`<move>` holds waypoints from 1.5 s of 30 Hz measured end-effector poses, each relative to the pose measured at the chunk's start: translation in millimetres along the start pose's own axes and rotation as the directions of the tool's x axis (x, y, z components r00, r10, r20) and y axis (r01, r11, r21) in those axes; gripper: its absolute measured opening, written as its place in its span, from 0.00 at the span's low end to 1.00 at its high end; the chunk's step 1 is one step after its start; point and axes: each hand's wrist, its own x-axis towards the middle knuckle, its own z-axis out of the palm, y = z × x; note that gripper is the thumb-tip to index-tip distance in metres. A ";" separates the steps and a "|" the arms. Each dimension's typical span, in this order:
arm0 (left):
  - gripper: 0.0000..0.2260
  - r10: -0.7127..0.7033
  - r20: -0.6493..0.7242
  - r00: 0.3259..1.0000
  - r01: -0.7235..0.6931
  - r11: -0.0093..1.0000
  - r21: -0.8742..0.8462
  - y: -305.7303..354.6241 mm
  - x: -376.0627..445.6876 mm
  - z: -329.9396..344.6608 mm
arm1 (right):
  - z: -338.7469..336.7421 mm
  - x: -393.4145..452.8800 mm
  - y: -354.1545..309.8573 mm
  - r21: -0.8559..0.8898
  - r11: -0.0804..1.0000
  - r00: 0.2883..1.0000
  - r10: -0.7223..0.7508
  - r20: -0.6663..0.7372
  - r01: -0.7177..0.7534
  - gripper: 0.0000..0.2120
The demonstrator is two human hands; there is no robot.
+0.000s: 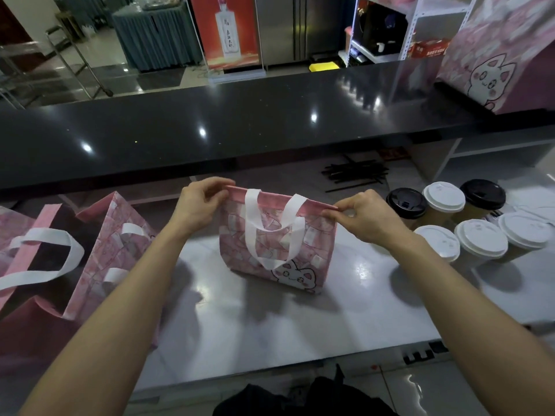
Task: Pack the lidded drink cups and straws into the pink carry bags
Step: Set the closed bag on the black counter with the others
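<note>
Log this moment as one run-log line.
left hand: pinches pink bag rim | right hand: pinches rim | cups: unpacked

both hands [200, 205] [365, 216] pinching, arms outstretched.

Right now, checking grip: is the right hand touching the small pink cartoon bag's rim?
Touching: head view shows right hand pinching the small pink cartoon bag rim.

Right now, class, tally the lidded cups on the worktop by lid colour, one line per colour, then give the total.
White-lidded cups: 4, one in the back row and three in front.
Black-lidded cups: 2, one at the row's left end and one at its right end.
Total: 6 cups.
</note>
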 end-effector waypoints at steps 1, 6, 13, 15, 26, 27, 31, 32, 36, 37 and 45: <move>0.16 0.001 -0.039 0.999 0.000 1.000 0.016 2.1 -1.6 6.0 | -1.7 -7.3 -0.6 -0.030 0.999 0.998 -0.043 -0.045 0.041 0.19; 0.16 -0.048 -0.146 0.988 0.058 0.996 0.068 11.6 -37.7 33.0 | 2.7 -54.8 -6.6 0.013 0.955 0.933 -0.287 -0.217 0.297 0.17; 0.31 -0.386 0.128 0.913 0.398 0.780 -0.483 24.6 -129.3 83.4 | 33.0 -99.9 29.6 0.235 0.967 0.982 -0.131 0.132 0.097 0.49; 0.41 -0.372 0.178 0.911 0.409 0.755 -0.512 20.2 -157.0 93.3 | 49.6 -104.5 37.4 0.238 0.971 0.963 -0.057 0.265 -0.008 0.64; 0.75 -0.349 0.188 0.918 0.393 0.862 -0.320 27.9 -203.2 142.5 | 100.3 -109.4 34.1 0.266 0.957 0.933 0.017 0.361 -0.120 0.75; 0.73 -0.352 0.198 0.915 0.399 0.865 -0.304 26.4 -203.9 142.6 | 102.0 -108.6 30.4 0.292 0.949 0.939 0.008 0.344 -0.115 0.76; 0.57 -0.333 0.150 0.931 0.364 0.877 -0.312 21.9 -203.9 142.2 | 105.8 -106.0 12.8 0.375 0.926 0.960 -0.073 0.272 -0.036 0.68; 0.54 -0.315 0.136 0.939 0.343 0.884 -0.317 21.5 -204.8 140.7 | 104.3 -108.3 9.5 0.368 0.929 0.964 -0.067 0.258 -0.034 0.67; 0.50 -0.265 0.107 0.958 0.286 0.899 -0.332 30.5 -209.8 128.6 | 82.9 -121.4 -5.3 0.377 0.926 0.977 -0.052 0.205 -0.030 0.63; 0.49 -0.244 0.095 0.965 0.262 0.904 -0.338 36.1 -207.7 125.2 | 73.7 -122.6 -8.9 0.385 0.922 0.983 -0.046 0.180 -0.027 0.63; 0.39 0.034 0.001 0.999 -0.033 0.951 -0.306 126.0 -146.9 103.4 | -33.1 -109.1 -4.6 0.375 0.922 0.994 -0.077 -0.075 0.100 0.60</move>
